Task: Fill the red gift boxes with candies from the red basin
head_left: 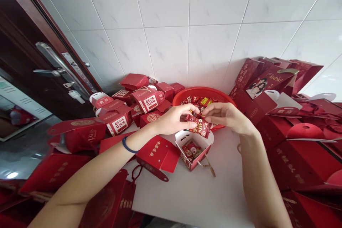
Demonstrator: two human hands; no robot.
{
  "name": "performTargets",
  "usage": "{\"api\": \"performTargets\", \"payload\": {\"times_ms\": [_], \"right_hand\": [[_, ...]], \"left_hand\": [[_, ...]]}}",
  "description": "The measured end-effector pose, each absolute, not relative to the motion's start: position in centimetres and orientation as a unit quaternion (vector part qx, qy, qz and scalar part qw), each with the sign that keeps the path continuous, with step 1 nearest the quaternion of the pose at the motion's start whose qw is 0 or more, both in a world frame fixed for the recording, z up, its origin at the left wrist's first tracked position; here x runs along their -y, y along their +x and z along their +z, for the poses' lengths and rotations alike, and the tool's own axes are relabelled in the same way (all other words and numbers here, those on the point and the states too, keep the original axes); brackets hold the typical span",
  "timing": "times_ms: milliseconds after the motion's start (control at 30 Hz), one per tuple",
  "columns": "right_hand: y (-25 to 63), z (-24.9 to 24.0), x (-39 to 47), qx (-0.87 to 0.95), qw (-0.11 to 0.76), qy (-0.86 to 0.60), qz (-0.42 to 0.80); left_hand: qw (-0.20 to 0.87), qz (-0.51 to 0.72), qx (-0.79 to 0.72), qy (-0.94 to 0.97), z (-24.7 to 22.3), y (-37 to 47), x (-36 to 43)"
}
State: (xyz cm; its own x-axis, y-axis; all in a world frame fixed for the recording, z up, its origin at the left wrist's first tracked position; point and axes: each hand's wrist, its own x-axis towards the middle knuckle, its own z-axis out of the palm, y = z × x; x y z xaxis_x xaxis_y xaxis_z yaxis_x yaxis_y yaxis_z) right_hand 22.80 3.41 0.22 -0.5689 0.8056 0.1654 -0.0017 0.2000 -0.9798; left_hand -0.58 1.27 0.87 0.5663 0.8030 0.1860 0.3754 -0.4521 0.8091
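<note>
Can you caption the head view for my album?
Left hand holds a red packet, right hand beside it, above an open box near a red basket.

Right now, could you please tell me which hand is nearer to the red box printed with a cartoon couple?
Right: the right hand is left of the box in view; the left hand is farther left, holding a red packet.

Red rectangular wrapper (201, 128): crinkled, glossy plastic film
Open red-and-white box (203, 144): smooth card
Tan twisted handle (211, 169): rough cord
Round red basket (223, 96): perforated plastic
Pale flat worktop (213, 192): smooth, matt
Grey-veined white tiles (165, 53): glossy, smooth
</note>
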Motion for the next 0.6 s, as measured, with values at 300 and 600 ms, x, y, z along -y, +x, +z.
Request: {"api": "performTargets", "payload": {"times_ms": [300,600], "right_hand": [[24.9,1.1,-2.8,0.713,0.346,-0.343,0.504],[25.3,-1.1,-1.0,0.776,0.193,-0.416,0.433]], "left_hand": [[0.374,0.338,-0.442,0.742,-1.0,0.1,-3.2],[0.320,0.329,-0.527,0.715,-3.6,-0.2,-8.4]]}}
